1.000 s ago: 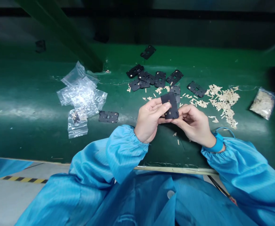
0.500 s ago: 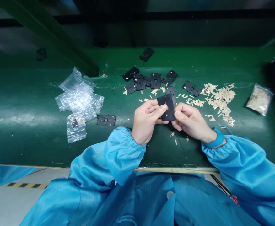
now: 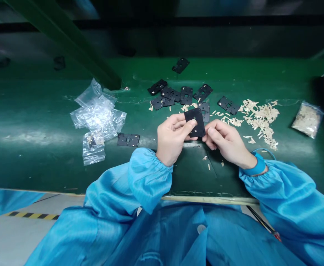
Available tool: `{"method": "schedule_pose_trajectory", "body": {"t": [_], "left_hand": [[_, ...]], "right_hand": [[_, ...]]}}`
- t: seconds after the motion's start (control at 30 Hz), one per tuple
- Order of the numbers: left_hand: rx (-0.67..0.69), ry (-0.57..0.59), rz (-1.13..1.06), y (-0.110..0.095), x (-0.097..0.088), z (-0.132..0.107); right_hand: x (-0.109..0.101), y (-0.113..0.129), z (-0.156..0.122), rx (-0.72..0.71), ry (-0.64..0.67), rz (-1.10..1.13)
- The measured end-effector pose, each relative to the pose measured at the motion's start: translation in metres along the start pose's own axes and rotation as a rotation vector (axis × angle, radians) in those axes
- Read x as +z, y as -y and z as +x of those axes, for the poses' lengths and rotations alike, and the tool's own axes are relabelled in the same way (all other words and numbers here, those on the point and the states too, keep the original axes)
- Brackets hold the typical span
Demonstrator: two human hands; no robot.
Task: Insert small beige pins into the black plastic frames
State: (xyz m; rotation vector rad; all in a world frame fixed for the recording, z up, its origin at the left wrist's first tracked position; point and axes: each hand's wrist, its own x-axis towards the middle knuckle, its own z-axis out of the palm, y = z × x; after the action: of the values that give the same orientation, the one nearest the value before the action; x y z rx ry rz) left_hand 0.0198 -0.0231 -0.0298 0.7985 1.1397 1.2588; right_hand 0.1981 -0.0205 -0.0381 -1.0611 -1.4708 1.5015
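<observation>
My left hand (image 3: 173, 138) grips a flat black plastic plate (image 3: 197, 123) with rounded corners and small openings, the thumb pressed on its face. At the plate's right edge, my right hand (image 3: 227, 140) has thumb and fingers pinched together; what lies between those fingertips is too small to make out. Just behind the held plate lies another black plate (image 3: 205, 111), partly covered by it. Several similar black plates (image 3: 186, 96) are spread farther back. Small cream-coloured pieces (image 3: 231, 121) are scattered to the right of the hands.
Clear plastic bags (image 3: 97, 114) are heaped on the green table (image 3: 48, 162) at left, near a lone black plate (image 3: 128, 140). A pile of cream pieces (image 3: 262, 118) and a filled bag (image 3: 307, 119) lie at right. A green post (image 3: 76, 48) rises at back left.
The view has shifted slightly, moving the table items a little to the right. The held plate is tilted a little differently; both hands keep nearly the same pose.
</observation>
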Motion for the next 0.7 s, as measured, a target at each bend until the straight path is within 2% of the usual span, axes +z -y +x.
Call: {"method": "schedule_pose_trajectory", "body": {"t": [0.13, 0.37, 0.5, 0.7], "left_hand": [[-0.001, -0.014, -0.010, 0.000, 0.001, -0.001], [-0.037, -0.019, -0.049, 0.003, 0.004, -0.003], [-0.049, 0.013, -0.056, 0.004, 0.004, -0.003], [-0.077, 0.044, -0.039, 0.004, 0.001, 0.000]], "right_hand": [[0.003, 0.001, -0.001, 0.007, -0.009, 0.000], [0.006, -0.011, -0.007, -0.077, -0.061, -0.226], [0.009, -0.015, -0.007, -0.061, -0.040, -0.300], [0.003, 0.006, -0.001, 0.128, 0.014, -0.053]]}}
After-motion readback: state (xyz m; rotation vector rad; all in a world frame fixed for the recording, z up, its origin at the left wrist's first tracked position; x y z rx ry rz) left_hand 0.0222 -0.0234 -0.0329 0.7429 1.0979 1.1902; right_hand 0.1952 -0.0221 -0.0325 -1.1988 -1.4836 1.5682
